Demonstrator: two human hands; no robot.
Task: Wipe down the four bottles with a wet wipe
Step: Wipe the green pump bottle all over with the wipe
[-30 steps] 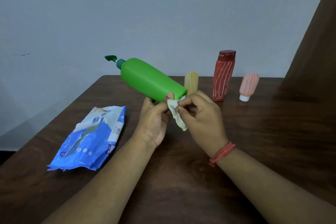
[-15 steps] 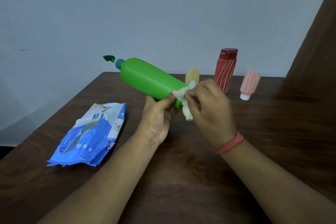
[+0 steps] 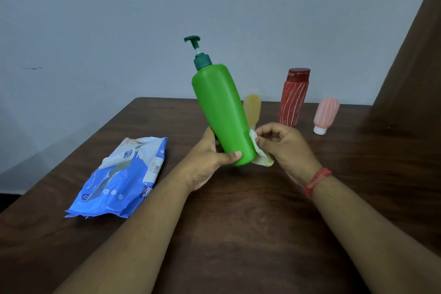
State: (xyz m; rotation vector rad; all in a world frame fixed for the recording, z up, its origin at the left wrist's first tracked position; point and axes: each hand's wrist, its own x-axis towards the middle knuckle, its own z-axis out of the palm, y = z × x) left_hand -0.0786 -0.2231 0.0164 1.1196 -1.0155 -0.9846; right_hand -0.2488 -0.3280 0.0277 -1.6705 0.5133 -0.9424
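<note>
A green pump bottle (image 3: 220, 112) stands nearly upright above the table, tilted slightly left, its dark green pump on top. My left hand (image 3: 207, 162) grips its lower end, thumb across the front. My right hand (image 3: 284, 148) pinches a crumpled white wet wipe (image 3: 259, 153) against the bottle's lower right side. Behind stand a small yellow bottle (image 3: 252, 108), partly hidden by the green one, a tall red bottle (image 3: 294, 98) with white streaks, and a pink bottle (image 3: 325, 113) resting on its white cap.
A blue wet-wipe pack (image 3: 121, 176) lies on the dark wooden table (image 3: 238, 222) to the left of my arms. A grey wall rises behind the table's far edge. A brown surface stands at the right.
My left hand has swung the green bottle from lying tilted far left to nearly upright. My right hand with the wipe has moved from the bottle's base to its lower right side.
</note>
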